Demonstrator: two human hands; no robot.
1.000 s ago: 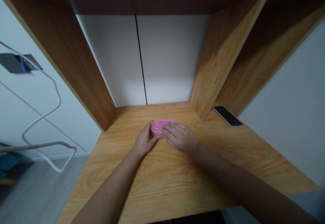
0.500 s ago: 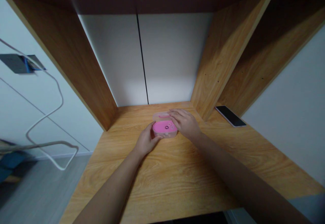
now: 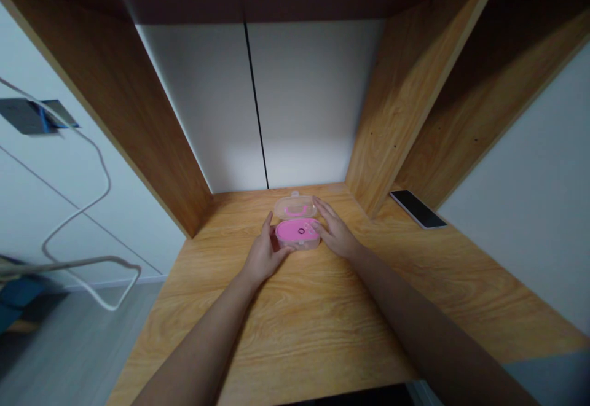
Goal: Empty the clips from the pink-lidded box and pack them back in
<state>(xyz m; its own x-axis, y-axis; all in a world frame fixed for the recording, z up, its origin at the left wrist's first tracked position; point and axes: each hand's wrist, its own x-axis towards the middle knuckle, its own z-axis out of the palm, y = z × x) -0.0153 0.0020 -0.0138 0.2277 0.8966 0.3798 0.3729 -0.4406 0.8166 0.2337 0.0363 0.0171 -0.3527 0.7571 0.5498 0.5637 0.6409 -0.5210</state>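
While both my hands rest at the ends of a small clear plastic case, neither closes around it. The case lies open at 12 o'clock on the wooden desk, toward the back of the desk. Its pink-lined base sits nearest me with a small dark ring on top, and its clear lid lies flat just behind, a curved pink mark showing through.

My left hand is open, fingers pointing upward, its side touching the left end of the base. My right hand is open too, with the fingers spread. Its fingertips reach the right end of the case, but I cannot tell whether they touch it or sit just beside it.

A black smartphone lies at 2 o'clock, beside the right wooden upright. Straight ahead at 12 o'clock stands a white back panel with a black vertical seam. Off the desk at 9 o'clock, a white cable loops down past a dark flat object. A grey floor shows at 8 o'clock.
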